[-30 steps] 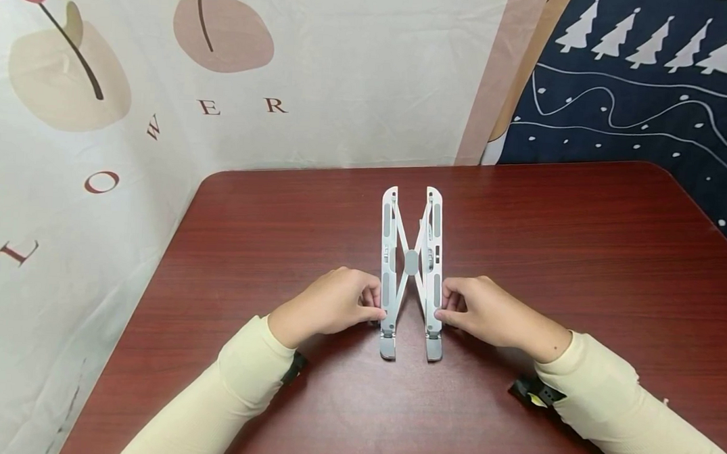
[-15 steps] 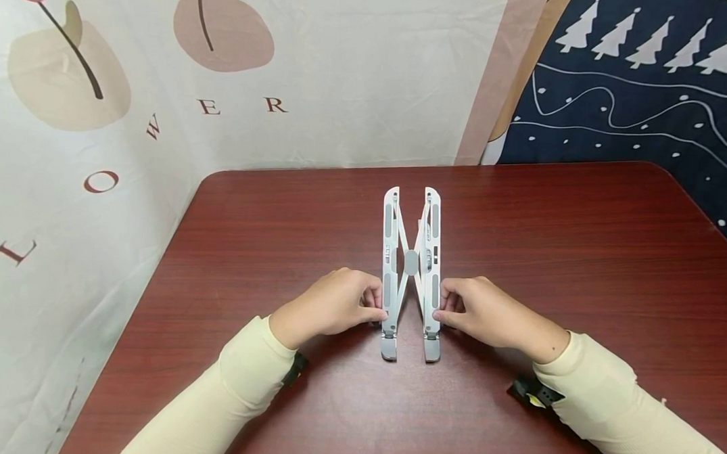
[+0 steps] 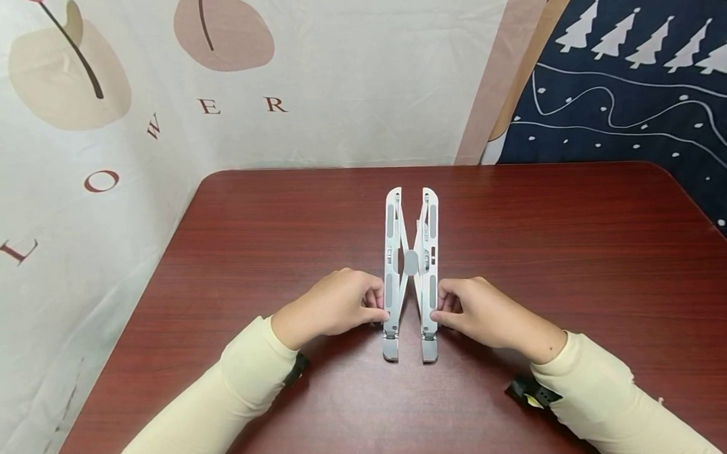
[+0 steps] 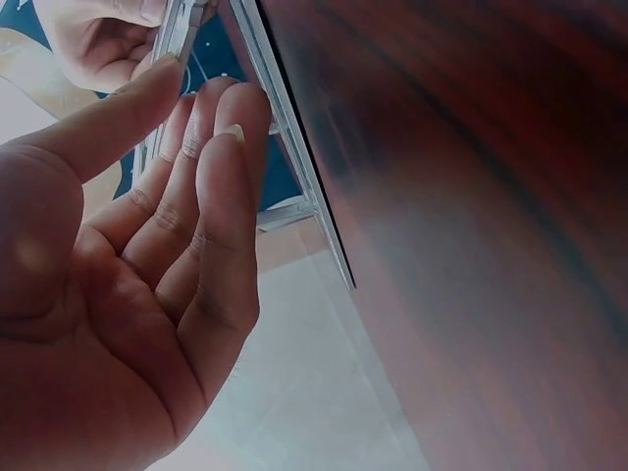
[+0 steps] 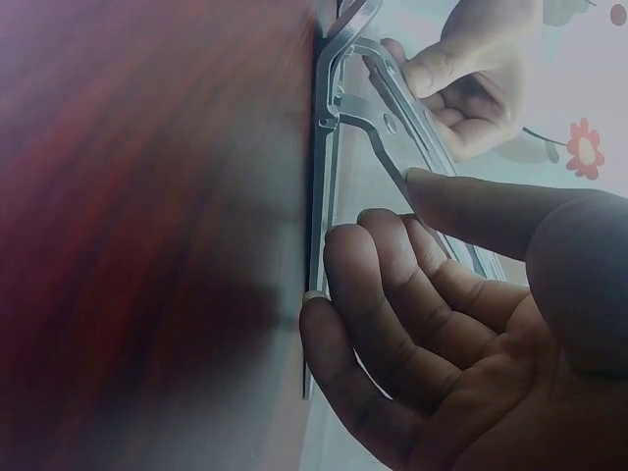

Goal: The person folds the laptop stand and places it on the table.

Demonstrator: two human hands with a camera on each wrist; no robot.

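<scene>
A silver folding laptop stand (image 3: 411,263) lies on the table with its two long rails drawn near each other, joined by crossed arms and a grey oval hub. My left hand (image 3: 338,302) pinches the near part of the left rail, thumb on top and fingers curled at its outer side. On the other side my right hand (image 3: 484,313) holds the right rail the same way. From the right wrist, the stand's hinged frame (image 5: 326,147) shows an upper and a lower bar, the thumb on the upper one. Short grey flip-up feet point toward me.
The stand sits mid-way on a dark red wooden table (image 3: 278,230). Behind it hang a pale curtain (image 3: 358,71) with printed letters and a dark blue cloth (image 3: 625,103) with white trees. Black straps sit at both pale yellow sleeves.
Both hands have moved slightly inward, and the stand's two rails have come closer together. The grip on each rail has stayed the same.
</scene>
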